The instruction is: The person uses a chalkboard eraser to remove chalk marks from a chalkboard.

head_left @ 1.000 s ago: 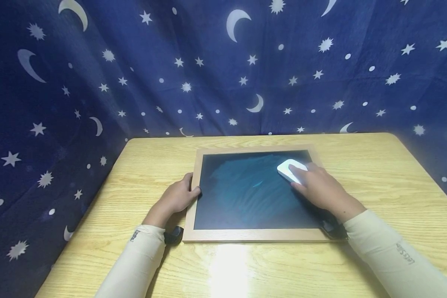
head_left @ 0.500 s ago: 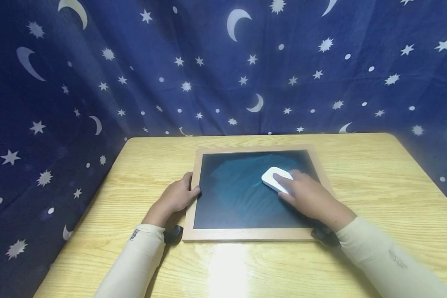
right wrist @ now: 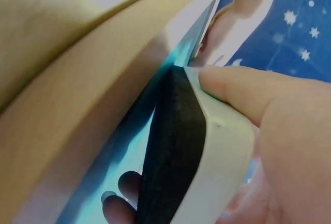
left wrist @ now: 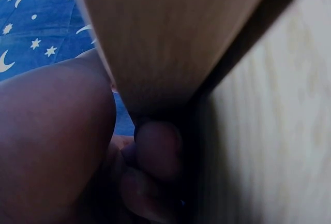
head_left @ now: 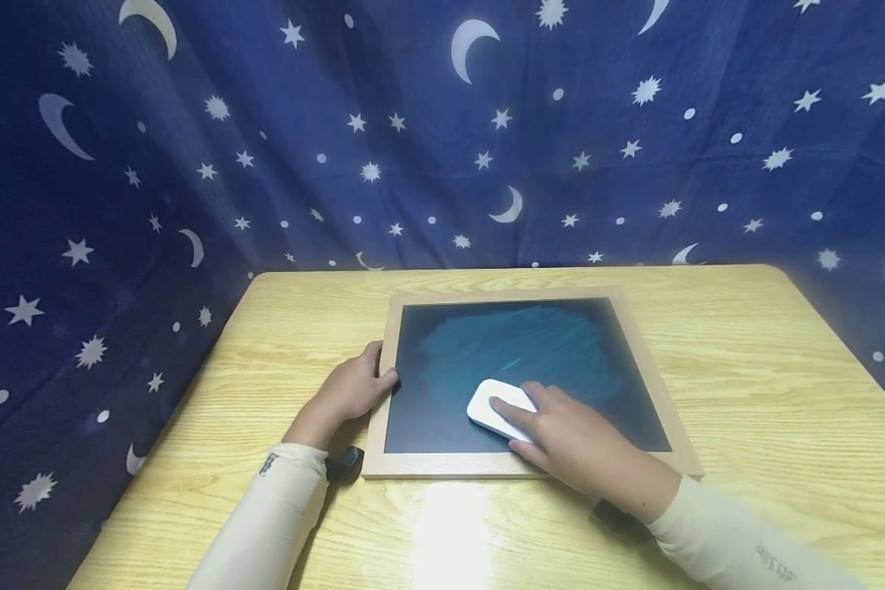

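A small chalkboard [head_left: 428,352] in a light wooden frame lies on the table, smeared with blue-green chalk and marked by one short chalk stroke [head_left: 511,364] near its middle. My left hand [head_left: 350,387] grips the frame's left side, thumb on top; in the left wrist view its fingers [left wrist: 158,149] curl against the frame's edge [left wrist: 170,38]. With my right hand [head_left: 571,434] I hold a white eraser [head_left: 497,403] over the lower middle of the board. Its dark felt [right wrist: 176,141] faces the board in the right wrist view, and several fingers sit around its sides.
The wood-grain table [head_left: 767,369] extends beyond the board on all sides. A dark blue curtain [head_left: 413,98] with moons and stars hangs behind and to the left. Black wrist devices [head_left: 345,465] sit under both sleeves.
My right hand has swept the eraser from the board's upper right down and leftward to its lower middle, passing near the short stroke, which still shows. The left hand and board stay put.
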Demonstrator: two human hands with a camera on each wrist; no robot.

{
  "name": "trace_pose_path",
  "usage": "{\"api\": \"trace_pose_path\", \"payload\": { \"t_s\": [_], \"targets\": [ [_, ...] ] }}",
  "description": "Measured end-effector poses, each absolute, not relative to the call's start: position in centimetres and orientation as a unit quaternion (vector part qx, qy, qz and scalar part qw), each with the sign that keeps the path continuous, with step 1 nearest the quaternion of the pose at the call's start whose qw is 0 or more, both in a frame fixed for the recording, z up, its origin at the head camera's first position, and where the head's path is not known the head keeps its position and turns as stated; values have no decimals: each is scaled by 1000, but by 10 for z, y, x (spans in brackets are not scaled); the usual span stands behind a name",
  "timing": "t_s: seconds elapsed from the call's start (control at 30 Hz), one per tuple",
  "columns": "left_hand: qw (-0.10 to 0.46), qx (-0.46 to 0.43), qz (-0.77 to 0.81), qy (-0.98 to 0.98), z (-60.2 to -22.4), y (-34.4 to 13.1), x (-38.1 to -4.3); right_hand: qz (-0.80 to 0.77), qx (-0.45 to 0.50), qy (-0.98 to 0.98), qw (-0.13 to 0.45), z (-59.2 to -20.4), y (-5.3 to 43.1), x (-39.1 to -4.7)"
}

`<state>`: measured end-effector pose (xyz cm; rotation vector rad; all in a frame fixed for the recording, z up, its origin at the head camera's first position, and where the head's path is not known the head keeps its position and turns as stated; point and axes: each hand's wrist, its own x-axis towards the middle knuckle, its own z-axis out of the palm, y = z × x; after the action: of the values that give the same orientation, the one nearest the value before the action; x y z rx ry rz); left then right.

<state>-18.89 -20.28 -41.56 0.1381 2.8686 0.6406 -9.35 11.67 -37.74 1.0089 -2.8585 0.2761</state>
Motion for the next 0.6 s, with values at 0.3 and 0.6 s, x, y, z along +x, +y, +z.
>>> {"api": "trace_pose_path", "payload": {
  "t_s": [0.3, 0.6],
  "targets": [
    [101, 49, 219, 969, -415, -203, -188, 88, 358, -927, 61, -377, 109, -84],
    [101, 48, 221, 969, -415, -203, -188, 95, 326, -940, 22, -377, 110, -90]
  ]
}}
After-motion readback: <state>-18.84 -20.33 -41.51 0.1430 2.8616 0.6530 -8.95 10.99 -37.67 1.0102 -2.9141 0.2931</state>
